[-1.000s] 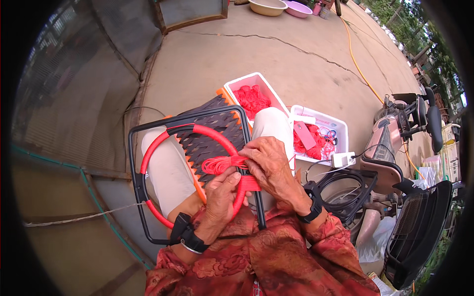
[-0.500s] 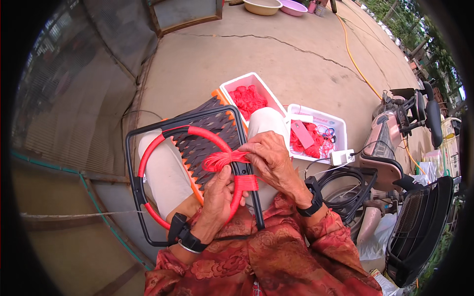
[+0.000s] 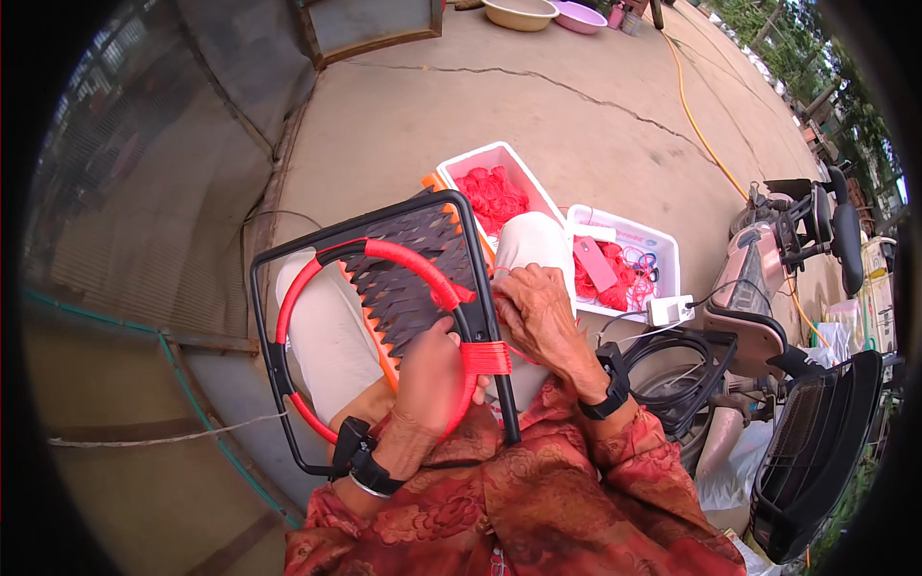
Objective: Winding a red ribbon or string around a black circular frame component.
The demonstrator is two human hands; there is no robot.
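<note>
Across my lap lies a black metal frame (image 3: pixel 485 259) with a round ring (image 3: pixel 408 257) inside it, largely wrapped in red cord. A tight band of red cord (image 3: pixel 487 358) binds the ring to the frame's right bar. My left hand (image 3: pixel 430 379), blurred, is closed around the ring's right side just below the unwrapped black stretch; its fingertips show beyond the ring. My right hand (image 3: pixel 543 312) is just right of the bar, its fingers pinched on red cord (image 3: pixel 499 273). Part of the cord bundle (image 3: pixel 455 296) shows left of the bar, by the ring.
Under the frame sits an orange-edged piece with dark woven straps (image 3: pixel 389 278). Ahead stand a white box of red cord (image 3: pixel 545 197) and another white box (image 3: pixel 675 269) holding cord, a pink phone (image 3: pixel 595 262) and scissors. A scooter (image 3: pixel 754 259) is at right, a panel wall (image 3: pixel 163 192) at left.
The cord bundle has moved from above the ring, between both hands, to partly behind the frame's bar. My left hand has come off the bundle and shifted slightly; my right hand moved slightly right.
</note>
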